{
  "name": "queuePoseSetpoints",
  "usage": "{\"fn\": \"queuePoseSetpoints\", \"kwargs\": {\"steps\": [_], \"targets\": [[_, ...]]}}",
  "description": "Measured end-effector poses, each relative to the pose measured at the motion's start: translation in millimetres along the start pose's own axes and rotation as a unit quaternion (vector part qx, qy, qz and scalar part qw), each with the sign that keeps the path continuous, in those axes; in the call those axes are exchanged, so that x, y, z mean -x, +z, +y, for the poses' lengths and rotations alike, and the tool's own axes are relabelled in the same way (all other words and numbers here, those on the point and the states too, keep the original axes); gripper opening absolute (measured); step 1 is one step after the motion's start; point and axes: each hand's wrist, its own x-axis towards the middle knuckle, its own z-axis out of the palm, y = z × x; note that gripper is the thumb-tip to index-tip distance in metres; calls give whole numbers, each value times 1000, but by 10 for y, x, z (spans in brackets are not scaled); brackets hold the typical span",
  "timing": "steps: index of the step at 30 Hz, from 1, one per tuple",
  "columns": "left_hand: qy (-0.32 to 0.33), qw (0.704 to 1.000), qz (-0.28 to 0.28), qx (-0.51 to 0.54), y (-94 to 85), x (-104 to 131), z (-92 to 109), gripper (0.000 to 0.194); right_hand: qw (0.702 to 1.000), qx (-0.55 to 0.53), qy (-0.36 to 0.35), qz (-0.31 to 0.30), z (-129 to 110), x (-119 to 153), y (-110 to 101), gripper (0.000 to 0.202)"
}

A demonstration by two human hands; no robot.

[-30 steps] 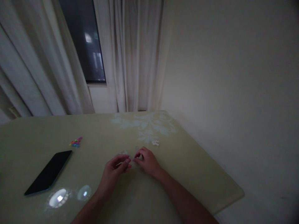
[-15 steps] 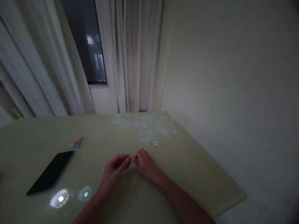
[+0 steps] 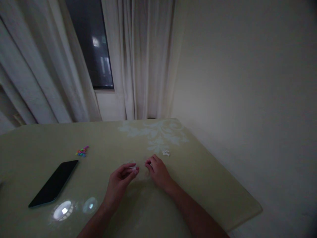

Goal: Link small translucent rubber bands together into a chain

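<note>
A person's two bare hands work above a pale green tabletop (image 3: pixel 203 188), with a black tablet (image 3: pixel 53 185) as the landmark. A small whitish, see-through piece (image 3: pixel 134 168) is to the right of the tablet, in the gap between the hands. It sits at the fingertips of the left hand (image 3: pixel 119 181), which is the nearer of the two; the right hand (image 3: pixel 158 172) is farther from the tablet, its fingertips pointing back toward the piece and a short gap apart from it. The piece is too small to show which way its long axis runs

The left hand is part curled, thumb and fingers pinching the piece. The right hand is also curled, thumb and forefinger close together; whether they meet, or have anything between them, I cannot tell

Just beyond the tablet's far end is a little heap of brightly coloured bits (image 3: pixel 82 151). Well to the right of the tablet, past the right hand's fingertips, a few small white pieces (image 3: pixel 166 153) lie together
</note>
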Motion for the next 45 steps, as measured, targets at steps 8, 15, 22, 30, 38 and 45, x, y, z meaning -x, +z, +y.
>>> {"fn": "queuePoseSetpoints", "kwargs": {"steps": [8,15,22,30,38,45], "targets": [[66,991,58,-99,-264,-145,81,50,995,90,-3,-51,20,-6,-26,7],[167,936,86,-296,-422,-305,-124,30,996,48,-52,-50,-57,29,22,21],[173,900,78,-393,-464,-381,-215,35,979,104,-138,-112,-117,63,152,29],[257,821,-4,-510,-540,-380,-156,36,977,120,-144,-106,-121,70,198,36],[254,741,-59,-619,-570,-357,-108,53,976,120,-151,-105,-144,79,203,34],[251,735,-64,-627,-563,-360,-105,53,975,115,-161,-100,-138,84,220,29]]}}
